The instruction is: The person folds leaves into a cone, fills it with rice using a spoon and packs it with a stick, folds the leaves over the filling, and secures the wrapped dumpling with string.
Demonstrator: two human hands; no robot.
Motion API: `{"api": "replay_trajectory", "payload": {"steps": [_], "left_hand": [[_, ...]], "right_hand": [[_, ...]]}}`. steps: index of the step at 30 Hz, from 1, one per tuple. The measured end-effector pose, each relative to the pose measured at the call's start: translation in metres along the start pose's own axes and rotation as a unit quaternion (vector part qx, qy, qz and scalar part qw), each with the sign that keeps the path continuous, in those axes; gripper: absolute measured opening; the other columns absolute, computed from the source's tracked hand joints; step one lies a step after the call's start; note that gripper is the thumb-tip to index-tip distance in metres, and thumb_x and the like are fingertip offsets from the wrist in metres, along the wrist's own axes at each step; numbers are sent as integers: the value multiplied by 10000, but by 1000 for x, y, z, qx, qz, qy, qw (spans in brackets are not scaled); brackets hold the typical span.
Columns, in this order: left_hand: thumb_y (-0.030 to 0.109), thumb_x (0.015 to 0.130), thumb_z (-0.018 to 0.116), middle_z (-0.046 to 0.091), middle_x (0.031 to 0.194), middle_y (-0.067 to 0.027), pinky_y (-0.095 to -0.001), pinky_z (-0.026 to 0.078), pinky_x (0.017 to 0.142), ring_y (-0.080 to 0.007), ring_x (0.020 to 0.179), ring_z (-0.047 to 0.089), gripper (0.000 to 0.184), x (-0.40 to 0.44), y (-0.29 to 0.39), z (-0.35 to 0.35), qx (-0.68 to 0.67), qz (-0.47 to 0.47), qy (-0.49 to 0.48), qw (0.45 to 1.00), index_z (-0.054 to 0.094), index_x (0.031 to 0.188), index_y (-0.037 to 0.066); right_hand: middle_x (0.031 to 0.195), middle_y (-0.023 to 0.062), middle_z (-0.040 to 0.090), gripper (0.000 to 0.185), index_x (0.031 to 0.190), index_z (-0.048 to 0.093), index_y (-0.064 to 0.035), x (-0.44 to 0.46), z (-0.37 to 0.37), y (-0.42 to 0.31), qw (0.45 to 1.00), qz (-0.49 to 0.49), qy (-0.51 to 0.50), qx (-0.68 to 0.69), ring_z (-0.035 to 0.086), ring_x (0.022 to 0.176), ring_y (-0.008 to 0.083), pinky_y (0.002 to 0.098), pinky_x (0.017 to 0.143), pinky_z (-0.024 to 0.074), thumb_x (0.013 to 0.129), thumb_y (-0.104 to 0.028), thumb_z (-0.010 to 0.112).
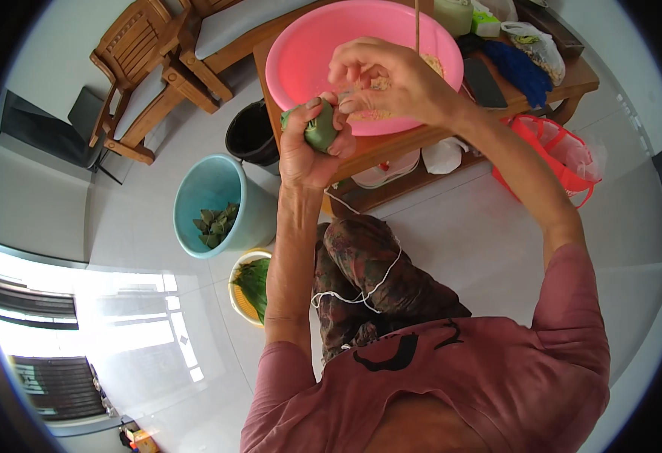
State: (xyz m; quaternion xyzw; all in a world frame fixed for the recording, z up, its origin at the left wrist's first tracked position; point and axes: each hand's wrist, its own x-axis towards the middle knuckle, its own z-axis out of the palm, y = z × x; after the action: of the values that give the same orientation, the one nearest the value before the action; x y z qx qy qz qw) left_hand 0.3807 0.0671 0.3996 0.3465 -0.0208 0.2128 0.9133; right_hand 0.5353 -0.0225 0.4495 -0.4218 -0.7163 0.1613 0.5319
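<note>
My left hand point(306, 160) is wrapped round a green leaf-wrapped dumpling point(321, 133), held up at the near left rim of the pink basin point(289, 57). Just right of it, my right hand point(402, 89) hovers over the basin with its fingers curved and apart. No object shows between them. Pale grain point(431, 63) lies inside the basin, partly covered by my right hand. A thin upright stick point(417, 23) stands at the basin's far side. White string point(376, 291) lies across my legs.
The basin rests on a wooden table point(576, 78) with bags and a dark blue cloth point(518, 69). At left stand a black bucket point(251, 132), a light blue bucket point(187, 185) holding wrapped dumplings, and a yellow basket point(242, 302) of green leaves. A red bag point(546, 162) sits right.
</note>
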Motion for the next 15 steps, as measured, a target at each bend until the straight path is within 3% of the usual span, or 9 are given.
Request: {"api": "replay_trajectory", "payload": {"steps": [1,3,6,7,10,11,15], "left_hand": [[282,805,511,453,693,-25,-239,258,426,-117,440,331,307,-6,-4,6,16,3,54,998,525,1013,56],[292,809,503,456,696,-29,-235,266,428,-115,451,346,325,-20,-8,10,42,-18,83,995,518,1018,43],[305,818,494,450,687,-31,-232,287,437,-113,465,356,401,-41,-18,2,86,-46,110,989,494,1082,3],[305,819,495,448,684,-30,-232,294,440,-111,471,359,417,-48,-21,2,109,-61,107,986,487,1100,-3],[298,793,543,498,722,-52,-227,360,483,-113,552,442,421,-78,-33,11,163,-118,118,973,510,1053,-31],[265,785,557,526,744,-66,-224,386,498,-120,592,478,369,-92,-36,17,175,-132,123,968,532,997,-36],[216,747,611,566,792,-66,-235,436,576,-122,649,524,305,-147,-53,22,193,-200,95,956,568,928,-26]], "right_hand": [[956,6,534,221,883,591,-58,5,-1,16,999,13,-33,-23,524,736,126,282,685,458,723,-142,719],[881,10,542,302,842,580,-50,8,4,23,997,39,-70,-21,499,710,122,259,672,431,647,-182,769],[796,-1,540,317,805,558,-47,19,5,11,962,72,-252,-79,503,722,113,259,662,424,600,-173,764],[662,8,540,289,704,547,-27,19,12,11,959,66,-262,-89,524,649,121,271,593,422,551,-167,747],[562,42,527,298,593,536,-8,17,25,-15,900,106,-400,-137,539,547,160,318,506,409,528,-206,749],[495,70,511,319,504,519,-6,7,34,-12,916,30,-378,-134,526,464,198,354,442,383,515,-236,739],[512,64,538,366,482,527,-19,-25,68,-20,874,-40,-463,-144,529,475,193,338,445,385,532,-305,750]]}}
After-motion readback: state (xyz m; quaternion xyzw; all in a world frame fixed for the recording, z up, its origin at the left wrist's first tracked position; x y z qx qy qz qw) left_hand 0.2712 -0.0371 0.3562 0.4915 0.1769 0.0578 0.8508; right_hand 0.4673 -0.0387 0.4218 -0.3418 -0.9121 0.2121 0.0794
